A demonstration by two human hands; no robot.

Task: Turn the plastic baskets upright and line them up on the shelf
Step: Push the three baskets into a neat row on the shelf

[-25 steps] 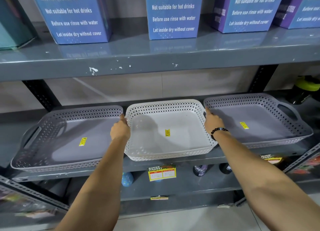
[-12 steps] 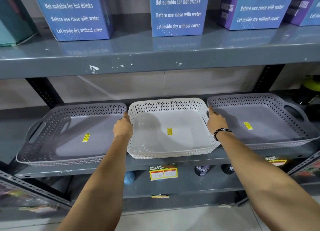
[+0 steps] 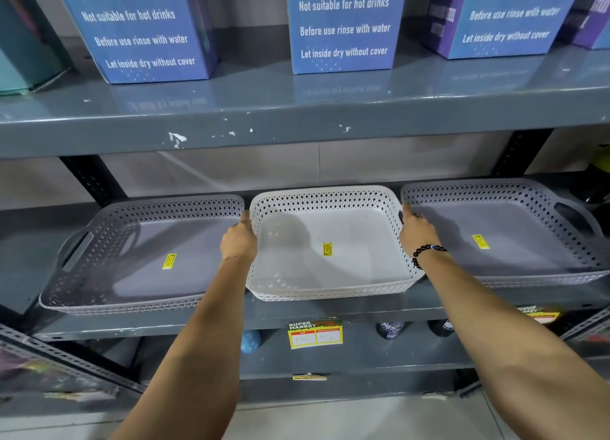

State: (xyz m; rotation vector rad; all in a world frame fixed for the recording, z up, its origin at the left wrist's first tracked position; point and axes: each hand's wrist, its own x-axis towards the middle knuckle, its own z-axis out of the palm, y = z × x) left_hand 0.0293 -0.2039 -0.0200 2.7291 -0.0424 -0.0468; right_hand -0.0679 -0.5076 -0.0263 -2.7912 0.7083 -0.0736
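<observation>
Three shallow perforated plastic baskets stand upright side by side on the grey middle shelf. The white basket is in the centre, a grey basket on its left and another grey basket on its right. Each has a small yellow sticker on its floor. My left hand grips the white basket's left side wall. My right hand, with a dark bead bracelet on the wrist, grips its right side wall. The fingers are hidden between the baskets.
Blue printed boxes stand on the upper shelf close above. A black upright post is behind the left basket. A price tag hangs on the shelf's front edge; bottles stand on the shelf below.
The white basket has slid a little deeper onto the shelf with both hands on its sides. The view has shifted slightly; the grey baskets have stayed put.
</observation>
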